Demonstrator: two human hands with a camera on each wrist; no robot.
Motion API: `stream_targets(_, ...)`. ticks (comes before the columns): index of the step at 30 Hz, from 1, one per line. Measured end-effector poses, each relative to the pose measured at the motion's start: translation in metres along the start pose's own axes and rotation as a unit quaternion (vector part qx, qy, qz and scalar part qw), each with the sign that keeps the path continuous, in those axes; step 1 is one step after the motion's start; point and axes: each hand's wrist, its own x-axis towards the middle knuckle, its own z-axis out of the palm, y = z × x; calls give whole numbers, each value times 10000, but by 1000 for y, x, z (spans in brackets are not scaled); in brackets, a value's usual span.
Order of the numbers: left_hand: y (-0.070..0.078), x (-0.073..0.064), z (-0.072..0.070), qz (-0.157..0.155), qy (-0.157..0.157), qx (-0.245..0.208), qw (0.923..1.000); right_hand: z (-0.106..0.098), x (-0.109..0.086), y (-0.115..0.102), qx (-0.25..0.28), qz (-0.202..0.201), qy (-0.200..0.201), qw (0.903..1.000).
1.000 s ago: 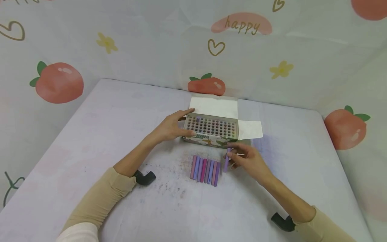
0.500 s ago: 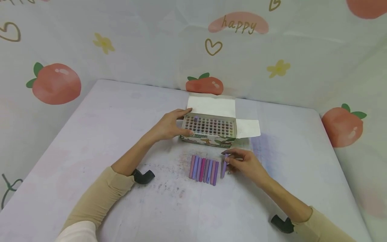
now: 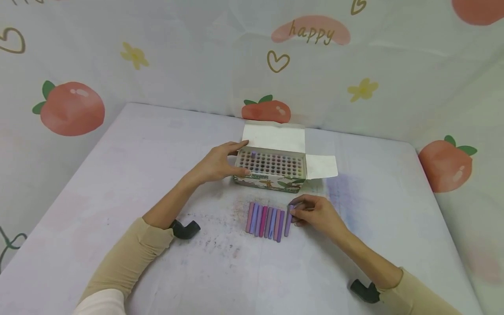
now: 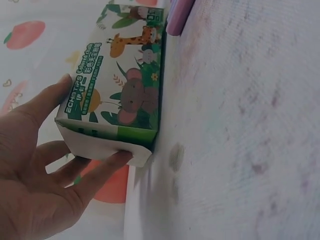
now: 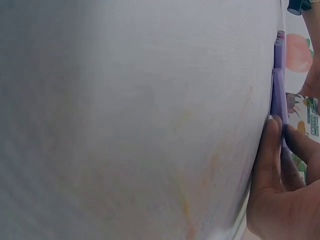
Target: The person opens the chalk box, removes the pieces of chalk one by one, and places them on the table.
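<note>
At the left end of a chalk box, my left hand holds on, thumb on the front and fingers round the end and back. The box is printed with animals and the words Colored Chalk in the left wrist view. Its lid stands up behind a holed insert; one purple chalk stick pokes out near the back left. My right hand pinches another purple chalk stick by its upper end, low at the table. Just left of it, several pink, blue and purple chalk sticks lie side by side in a row.
An open side flap juts out from the box's right end. Coloured chalk dust marks the white tabletop. Black curved pieces sit by both forearms. A printed cloth hangs behind the table.
My right hand has brought the purple chalk stick down and slightly left, towards the row on the table. The left hand keeps its place on the box.
</note>
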Motion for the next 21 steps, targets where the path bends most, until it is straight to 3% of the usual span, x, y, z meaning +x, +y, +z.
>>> stream_targets(10,0,1,3,58,-111,7,9999,1,1,-1,67,198,7,9998)
stream_targets(21,-1,3,5,62,-78,87,9999,0,1,-3,15,95,-48,9999)
